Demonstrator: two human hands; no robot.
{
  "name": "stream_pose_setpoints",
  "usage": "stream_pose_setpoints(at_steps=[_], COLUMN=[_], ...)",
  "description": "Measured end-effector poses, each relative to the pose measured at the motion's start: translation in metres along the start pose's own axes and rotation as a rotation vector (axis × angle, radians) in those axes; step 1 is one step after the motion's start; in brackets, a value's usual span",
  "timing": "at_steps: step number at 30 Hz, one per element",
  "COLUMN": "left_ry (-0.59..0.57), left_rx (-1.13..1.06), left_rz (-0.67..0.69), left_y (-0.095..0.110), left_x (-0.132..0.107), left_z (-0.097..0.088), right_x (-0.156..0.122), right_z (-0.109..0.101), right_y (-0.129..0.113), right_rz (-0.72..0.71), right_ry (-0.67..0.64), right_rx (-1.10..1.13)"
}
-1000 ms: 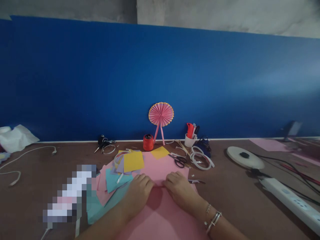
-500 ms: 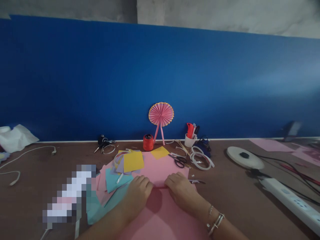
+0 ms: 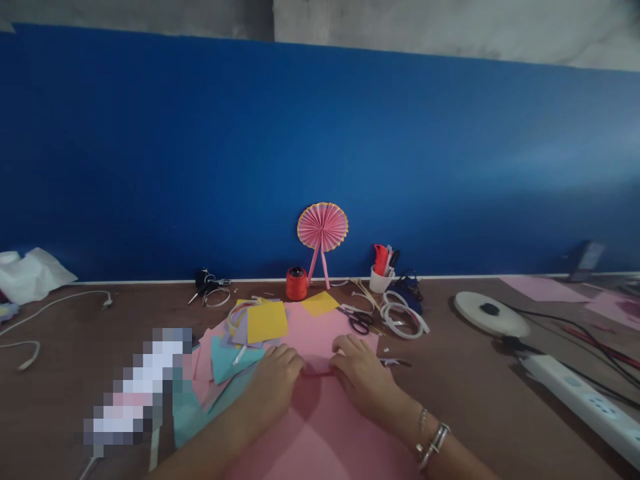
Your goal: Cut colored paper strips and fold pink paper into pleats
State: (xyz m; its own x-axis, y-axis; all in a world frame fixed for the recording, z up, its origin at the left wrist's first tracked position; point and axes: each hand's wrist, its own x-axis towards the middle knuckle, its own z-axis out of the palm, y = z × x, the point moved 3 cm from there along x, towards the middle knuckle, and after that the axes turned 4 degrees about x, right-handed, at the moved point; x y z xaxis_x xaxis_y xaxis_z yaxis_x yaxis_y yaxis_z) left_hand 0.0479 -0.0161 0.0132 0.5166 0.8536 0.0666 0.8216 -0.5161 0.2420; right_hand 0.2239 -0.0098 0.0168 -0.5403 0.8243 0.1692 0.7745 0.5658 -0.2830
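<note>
A large sheet of pink paper lies in front of me, its far edge raised in a narrow fold between my hands. My left hand has its fingers closed on the left part of that fold. At the right part, my right hand pinches the paper between thumb and bent fingers. More pink paper lies beyond the fold. Yellow squares and teal sheets are piled beside my left hand. Black scissors rest on the pink paper beyond my right hand.
A pleated pink paper fan stands against the blue panel, beside a red spool. White tubing coils and a white cup of pens stand right of it. A power strip lies at right, keys at left.
The fingers of my right hand have lifted and bent a little more at the fold. My left hand has shifted slightly. The paper's fold stays in nearly the same place.
</note>
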Motion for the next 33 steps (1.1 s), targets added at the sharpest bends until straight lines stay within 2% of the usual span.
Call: stream_pose_setpoints(at_steps=[6, 14, 20, 27, 33], left_ry=[0.077, 0.065, 0.045, 0.157, 0.127], left_rx=[-0.179, -0.257, -0.216, -0.229, -0.205], left_rz=[-0.110, -0.132, -0.106, -0.149, -0.134], left_y=[-0.005, -0.008, -0.003, 0.001, 0.002], left_x=[0.001, -0.001, -0.001, 0.001, -0.001], left_z=[-0.003, -0.002, 0.003, 0.015, 0.014], right_x=[0.001, 0.001, 0.001, 0.001, -0.003], right_z=[0.004, 0.007, 0.005, 0.008, 0.002], right_y=[0.006, 0.012, 0.009, 0.009, 0.007], right_rz=[0.023, 0.020, 0.033, 0.114, 0.034], right_ry=[0.005, 0.017, 0.045, 0.018, -0.019], right_rx=[0.120, 0.223, 0.245, 0.251, 0.166])
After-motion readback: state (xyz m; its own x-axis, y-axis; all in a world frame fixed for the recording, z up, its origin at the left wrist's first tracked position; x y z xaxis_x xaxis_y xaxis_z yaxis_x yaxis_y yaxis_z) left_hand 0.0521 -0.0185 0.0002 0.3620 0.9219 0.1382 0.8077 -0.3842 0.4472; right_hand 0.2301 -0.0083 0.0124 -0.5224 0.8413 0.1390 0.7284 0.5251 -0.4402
